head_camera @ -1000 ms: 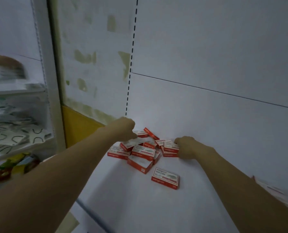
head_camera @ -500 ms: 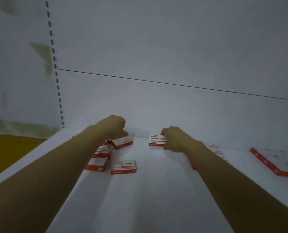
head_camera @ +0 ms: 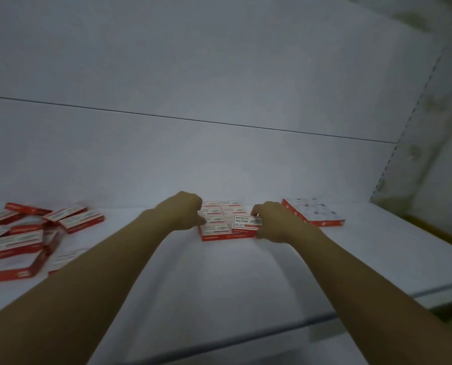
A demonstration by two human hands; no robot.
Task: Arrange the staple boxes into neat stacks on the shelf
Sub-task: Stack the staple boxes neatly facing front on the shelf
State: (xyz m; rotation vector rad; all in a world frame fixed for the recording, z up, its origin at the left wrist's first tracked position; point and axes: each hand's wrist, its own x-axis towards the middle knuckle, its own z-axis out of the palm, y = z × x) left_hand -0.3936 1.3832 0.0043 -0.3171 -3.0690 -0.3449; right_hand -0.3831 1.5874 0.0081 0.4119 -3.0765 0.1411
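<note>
On the white shelf [head_camera: 219, 280], toward the far middle, a block of staple boxes [head_camera: 215, 227] lies flat in tidy rows, edges lined up, close to the back panel [head_camera: 193, 159]. The boxes are red on the sides with white labelled tops.

The right hand [head_camera: 275, 223] pinches one staple box [head_camera: 244, 222] by its right end, fingers curled round it. This box sits on top of the block at its near right corner, label up and level with the boxes under it. Some print on the label can be read, the rest is too small.

The left hand [head_camera: 184, 216] is at the left edge of the block, fingers curled in and the thumb pointing at the boxes, touching or nearly touching them. I cannot tell whether it holds anything, as the palm side is hidden.

Well apart on the left, a loose pile of staple boxes [head_camera: 22, 241] lies scattered, some overlapping and some tilted on their edges; they are blurred.

Just right of the right hand, a wider flat pack [head_camera: 314, 213] with red sides and a white top lies on the shelf, apart from the block. Beyond it, a slotted upright [head_camera: 393, 154] runs up the far right side.
</note>
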